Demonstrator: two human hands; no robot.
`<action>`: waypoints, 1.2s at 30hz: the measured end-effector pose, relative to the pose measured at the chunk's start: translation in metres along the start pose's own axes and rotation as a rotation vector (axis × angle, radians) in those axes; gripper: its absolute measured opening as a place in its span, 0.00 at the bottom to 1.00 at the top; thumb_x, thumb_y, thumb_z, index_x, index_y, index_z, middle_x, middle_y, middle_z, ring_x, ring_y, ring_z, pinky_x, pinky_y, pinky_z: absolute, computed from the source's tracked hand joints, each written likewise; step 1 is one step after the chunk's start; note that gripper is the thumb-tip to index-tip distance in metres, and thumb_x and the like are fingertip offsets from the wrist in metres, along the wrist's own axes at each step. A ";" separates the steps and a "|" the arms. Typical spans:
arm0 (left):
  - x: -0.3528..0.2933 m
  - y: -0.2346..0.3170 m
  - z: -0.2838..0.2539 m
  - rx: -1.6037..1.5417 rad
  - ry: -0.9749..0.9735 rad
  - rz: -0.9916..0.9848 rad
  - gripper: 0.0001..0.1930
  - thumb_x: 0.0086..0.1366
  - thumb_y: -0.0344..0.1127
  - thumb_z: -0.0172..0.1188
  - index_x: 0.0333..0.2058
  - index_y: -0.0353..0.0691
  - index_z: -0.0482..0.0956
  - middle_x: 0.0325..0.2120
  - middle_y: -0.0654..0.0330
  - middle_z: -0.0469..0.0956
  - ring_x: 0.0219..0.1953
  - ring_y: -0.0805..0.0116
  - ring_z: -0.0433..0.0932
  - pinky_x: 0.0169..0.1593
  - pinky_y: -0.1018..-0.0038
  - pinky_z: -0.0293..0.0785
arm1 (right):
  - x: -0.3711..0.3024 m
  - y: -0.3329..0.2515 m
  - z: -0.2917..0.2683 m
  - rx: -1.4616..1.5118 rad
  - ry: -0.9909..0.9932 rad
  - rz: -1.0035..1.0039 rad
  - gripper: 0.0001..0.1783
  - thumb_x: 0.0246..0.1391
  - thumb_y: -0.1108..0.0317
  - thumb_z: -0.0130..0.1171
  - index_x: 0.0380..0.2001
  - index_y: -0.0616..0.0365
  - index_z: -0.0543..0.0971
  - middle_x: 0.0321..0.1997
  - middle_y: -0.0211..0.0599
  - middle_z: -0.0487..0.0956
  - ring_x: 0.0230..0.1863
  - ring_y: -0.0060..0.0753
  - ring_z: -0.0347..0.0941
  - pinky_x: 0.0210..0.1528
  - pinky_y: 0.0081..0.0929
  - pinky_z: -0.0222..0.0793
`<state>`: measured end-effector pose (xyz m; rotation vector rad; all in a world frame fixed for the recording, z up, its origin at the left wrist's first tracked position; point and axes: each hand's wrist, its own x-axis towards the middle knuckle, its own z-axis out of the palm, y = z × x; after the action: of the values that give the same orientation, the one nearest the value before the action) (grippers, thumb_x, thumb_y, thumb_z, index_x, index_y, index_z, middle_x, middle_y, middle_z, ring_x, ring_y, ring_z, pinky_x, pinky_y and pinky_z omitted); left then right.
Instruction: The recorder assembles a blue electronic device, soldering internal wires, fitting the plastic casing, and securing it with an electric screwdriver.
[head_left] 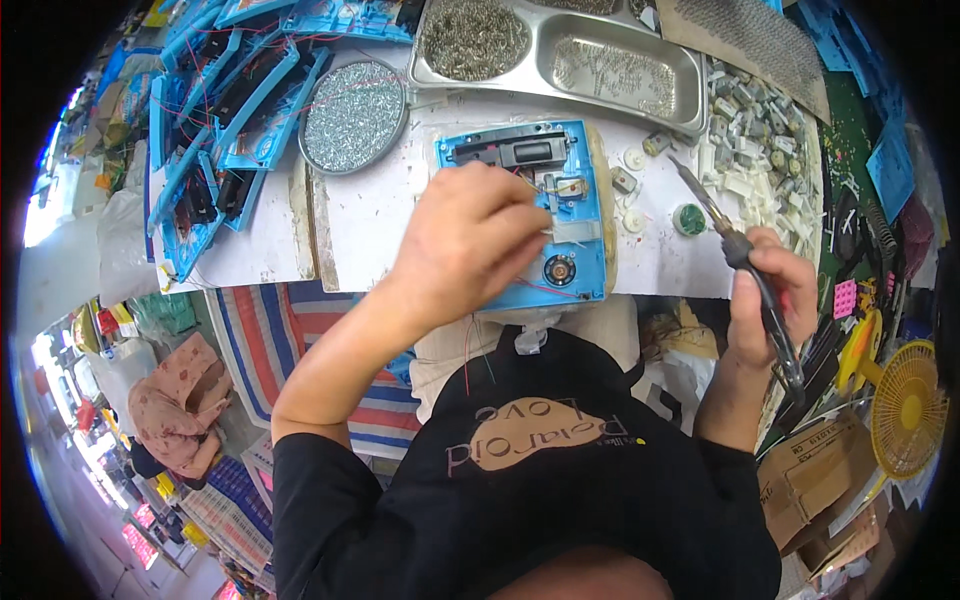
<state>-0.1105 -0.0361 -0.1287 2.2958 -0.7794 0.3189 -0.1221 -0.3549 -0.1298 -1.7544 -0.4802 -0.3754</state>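
A blue plastic toy housing [590, 245] lies at the table's near edge, its inside facing up. It holds a black battery-case-like part [530, 152], a small motor [571, 188] and a small round speaker [560, 269], with thin red wires about it. My left hand [462, 245] rests over its left side, fingers pinched by the motor; what they hold, if anything, is hidden. Off to the right, my right hand [775, 300] grips a soldering iron [737, 245] by its black handle. Its tip points up and left, apart from the housing.
Behind the housing are a round dish of small silvery screws [353, 117] and a metal tray [690, 105] of small metal parts. Blue housings with wires [235, 130] pile up at left. Small motors and white pieces [755, 150] lie right, near a small green-filled tin [689, 219].
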 end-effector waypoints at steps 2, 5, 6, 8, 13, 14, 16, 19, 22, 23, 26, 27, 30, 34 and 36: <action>-0.002 0.008 0.009 -0.007 -0.060 -0.002 0.14 0.50 0.29 0.73 0.37 0.43 0.84 0.34 0.61 0.79 0.36 0.59 0.77 0.42 0.65 0.69 | 0.004 0.000 0.004 0.040 -0.055 0.017 0.16 0.51 0.77 0.66 0.43 0.66 0.75 0.37 0.46 0.77 0.38 0.34 0.72 0.43 0.27 0.67; -0.003 0.010 0.028 0.063 -0.087 0.015 0.15 0.50 0.30 0.73 0.38 0.46 0.84 0.35 0.65 0.78 0.38 0.61 0.76 0.45 0.64 0.66 | 0.007 0.000 0.006 0.045 -0.088 -0.026 0.16 0.51 0.77 0.66 0.43 0.66 0.75 0.37 0.45 0.77 0.37 0.33 0.71 0.41 0.26 0.67; -0.003 0.009 0.032 0.082 -0.096 0.037 0.15 0.50 0.30 0.73 0.38 0.46 0.84 0.35 0.66 0.78 0.38 0.61 0.76 0.45 0.63 0.66 | 0.006 0.000 0.005 0.045 -0.087 -0.026 0.16 0.50 0.78 0.66 0.43 0.66 0.75 0.37 0.45 0.76 0.37 0.33 0.71 0.41 0.26 0.67; -0.003 0.007 0.032 0.025 -0.057 0.022 0.13 0.51 0.30 0.73 0.37 0.46 0.85 0.34 0.66 0.80 0.37 0.62 0.77 0.44 0.64 0.67 | 0.004 -0.001 0.004 0.040 -0.053 -0.007 0.16 0.50 0.78 0.66 0.43 0.65 0.76 0.38 0.44 0.77 0.37 0.33 0.72 0.42 0.26 0.68; -0.003 0.000 0.027 -0.195 0.046 -0.160 0.05 0.51 0.31 0.72 0.28 0.45 0.84 0.26 0.65 0.82 0.32 0.63 0.79 0.42 0.65 0.67 | -0.009 -0.008 0.031 0.061 0.038 0.281 0.21 0.50 0.81 0.69 0.49 0.63 0.77 0.43 0.44 0.79 0.40 0.32 0.76 0.44 0.28 0.72; -0.003 0.001 0.027 -0.199 0.037 -0.189 0.06 0.52 0.31 0.72 0.28 0.45 0.84 0.26 0.65 0.82 0.31 0.63 0.78 0.41 0.65 0.66 | -0.004 0.001 0.043 0.074 -0.100 0.150 0.26 0.50 0.81 0.71 0.53 0.61 0.77 0.43 0.42 0.81 0.42 0.31 0.78 0.45 0.28 0.74; -0.002 0.002 0.026 -0.205 0.018 -0.245 0.06 0.52 0.31 0.73 0.28 0.45 0.84 0.24 0.65 0.81 0.30 0.64 0.78 0.41 0.65 0.65 | 0.009 0.009 0.071 0.032 -0.196 0.050 0.28 0.47 0.83 0.70 0.54 0.59 0.77 0.40 0.42 0.82 0.40 0.37 0.80 0.45 0.29 0.75; -0.002 0.003 0.026 -0.127 0.019 -0.255 0.06 0.52 0.32 0.73 0.28 0.45 0.83 0.23 0.65 0.81 0.28 0.64 0.77 0.40 0.66 0.63 | 0.020 0.014 0.096 0.015 -0.236 0.045 0.30 0.48 0.85 0.67 0.56 0.59 0.75 0.42 0.42 0.80 0.43 0.36 0.80 0.46 0.29 0.75; -0.003 0.005 0.026 -0.123 0.026 -0.257 0.06 0.52 0.32 0.73 0.28 0.45 0.83 0.23 0.66 0.80 0.28 0.65 0.76 0.42 0.66 0.62 | 0.018 0.019 0.102 0.034 -0.270 0.040 0.32 0.51 0.87 0.65 0.59 0.60 0.70 0.46 0.42 0.76 0.46 0.33 0.81 0.50 0.28 0.75; -0.004 0.004 0.026 -0.125 0.026 -0.259 0.07 0.52 0.32 0.73 0.28 0.45 0.83 0.23 0.66 0.80 0.28 0.65 0.76 0.42 0.65 0.62 | 0.017 0.020 0.103 0.037 -0.265 0.041 0.32 0.51 0.87 0.65 0.59 0.60 0.70 0.46 0.42 0.76 0.46 0.32 0.81 0.49 0.27 0.75; -0.003 0.003 0.027 -0.136 0.025 -0.263 0.07 0.52 0.33 0.73 0.28 0.46 0.83 0.23 0.67 0.80 0.28 0.65 0.76 0.43 0.65 0.61 | 0.015 0.022 0.108 0.052 -0.184 0.050 0.32 0.47 0.88 0.66 0.57 0.58 0.74 0.44 0.41 0.77 0.41 0.32 0.81 0.44 0.26 0.76; -0.004 0.003 0.026 -0.141 0.021 -0.271 0.07 0.52 0.33 0.73 0.28 0.46 0.83 0.23 0.67 0.80 0.28 0.65 0.76 0.43 0.65 0.61 | 0.014 0.022 0.110 0.062 -0.148 0.055 0.32 0.45 0.88 0.66 0.55 0.57 0.76 0.43 0.41 0.77 0.39 0.32 0.81 0.41 0.25 0.77; -0.004 0.002 0.027 -0.154 0.029 -0.266 0.07 0.53 0.32 0.73 0.28 0.46 0.82 0.23 0.67 0.80 0.28 0.65 0.75 0.43 0.65 0.61 | 0.012 0.020 0.108 0.089 -0.157 0.095 0.32 0.45 0.88 0.66 0.56 0.58 0.75 0.43 0.41 0.77 0.40 0.31 0.81 0.41 0.24 0.77; -0.004 0.000 0.027 -0.155 0.028 -0.248 0.06 0.53 0.32 0.73 0.28 0.46 0.82 0.23 0.67 0.80 0.27 0.66 0.75 0.42 0.66 0.60 | 0.014 0.019 0.111 0.081 -0.140 0.042 0.32 0.46 0.88 0.66 0.56 0.58 0.76 0.43 0.40 0.77 0.38 0.30 0.81 0.40 0.24 0.76; -0.005 0.000 0.027 -0.171 0.034 -0.266 0.06 0.53 0.32 0.73 0.28 0.46 0.83 0.23 0.67 0.80 0.27 0.66 0.75 0.42 0.66 0.60 | 0.016 0.020 0.110 0.037 -0.159 0.003 0.32 0.46 0.88 0.66 0.56 0.58 0.76 0.43 0.40 0.77 0.38 0.30 0.81 0.40 0.24 0.77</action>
<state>-0.1145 -0.0521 -0.1512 2.1927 -0.4581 0.1627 -0.0987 -0.2500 -0.1642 -1.7569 -0.5938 -0.2245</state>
